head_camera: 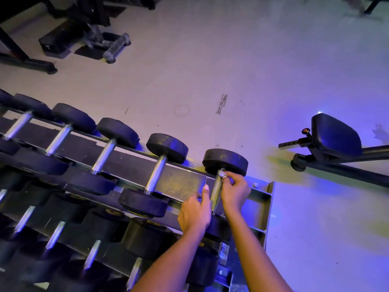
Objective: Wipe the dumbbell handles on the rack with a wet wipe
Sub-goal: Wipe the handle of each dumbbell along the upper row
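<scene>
Head view: we are looking down on the rack [270, 190] and working at its right end. Our right hand [235, 192] is pinching the wet wipe [222, 173], bunched small, between thumb and fingertips. It is pressing the wipe against the far end of the handle [215, 194] of the rightmost dumbbell [225, 162] on the top tier, just below its far head. The wipe is sitting at the far tip of that hand, touching the metal. Our left hand [194, 213] is lying just left of the same handle, nearer to us, its thumb stretching straight along the bar. Its other fingers are curling out of sight, so we cannot tell whether they are gripping anything. A row of other dumbbells [167, 147] is lying to the left. A padded seat [334, 135] is standing on the floor [210, 70], well apart on the right.
</scene>
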